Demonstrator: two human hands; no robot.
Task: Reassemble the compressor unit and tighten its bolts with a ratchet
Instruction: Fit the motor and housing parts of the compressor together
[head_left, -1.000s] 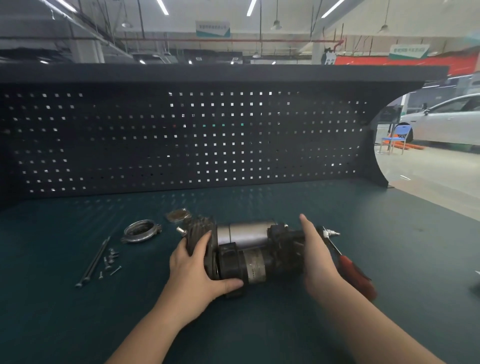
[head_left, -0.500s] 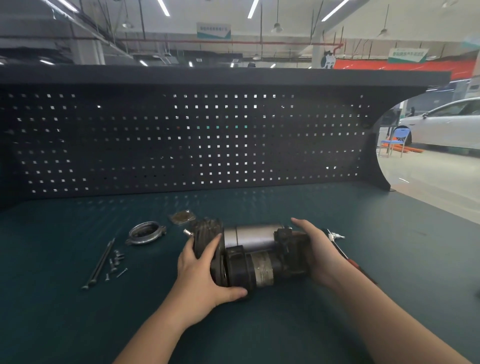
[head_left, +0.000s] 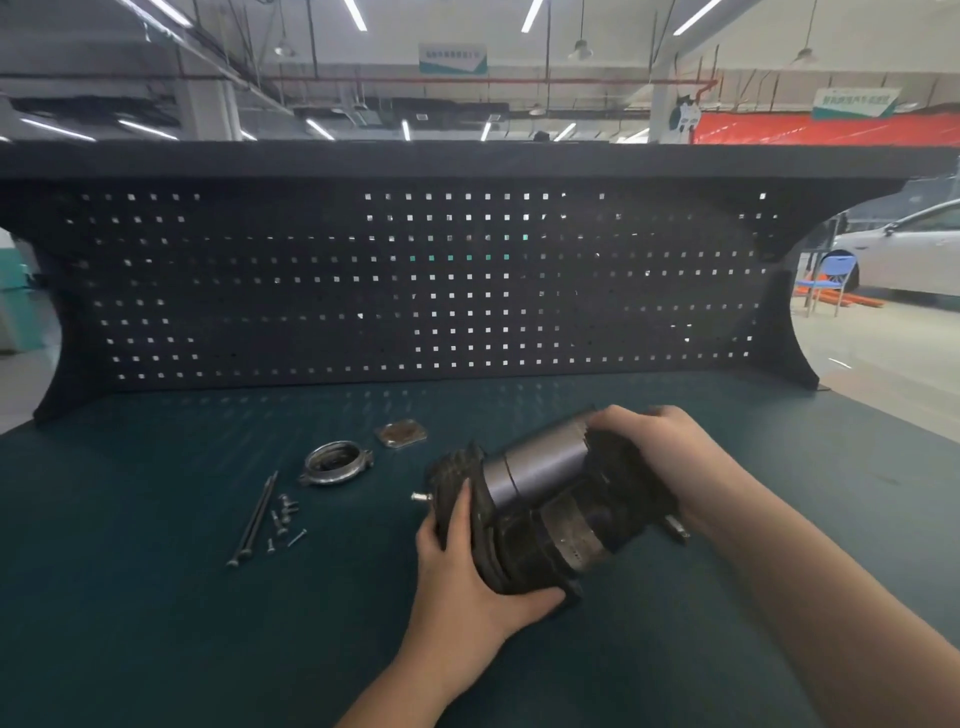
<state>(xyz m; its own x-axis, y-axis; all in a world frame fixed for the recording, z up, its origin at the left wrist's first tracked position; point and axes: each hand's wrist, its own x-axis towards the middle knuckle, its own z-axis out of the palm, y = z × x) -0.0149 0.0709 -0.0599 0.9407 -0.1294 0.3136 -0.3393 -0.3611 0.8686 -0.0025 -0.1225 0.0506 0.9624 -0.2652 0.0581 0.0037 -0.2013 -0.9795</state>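
The compressor unit (head_left: 550, 499), a dark cylinder with a silver barrel and a short shaft at its left end, is tilted with its right end raised off the green bench top (head_left: 156, 597). My left hand (head_left: 467, 577) grips its finned left end from below. Over the dark right end curls my right hand (head_left: 660, 447), gripping it. To the left lie two long bolts (head_left: 254, 514), several small screws (head_left: 283, 519), a metal ring flange (head_left: 335, 462) and a small square plate (head_left: 401, 433). No ratchet shows.
A dark pegboard (head_left: 415, 286) walls off the back of the bench. Past the bench's right edge are a shop floor, a blue chair (head_left: 828, 283) and a white car (head_left: 904, 249).
Both hands have lifted and turned the compressor, so its right end is now raised and angled away. The red-handled tool seen beside my right hand is out of sight behind my forearm.
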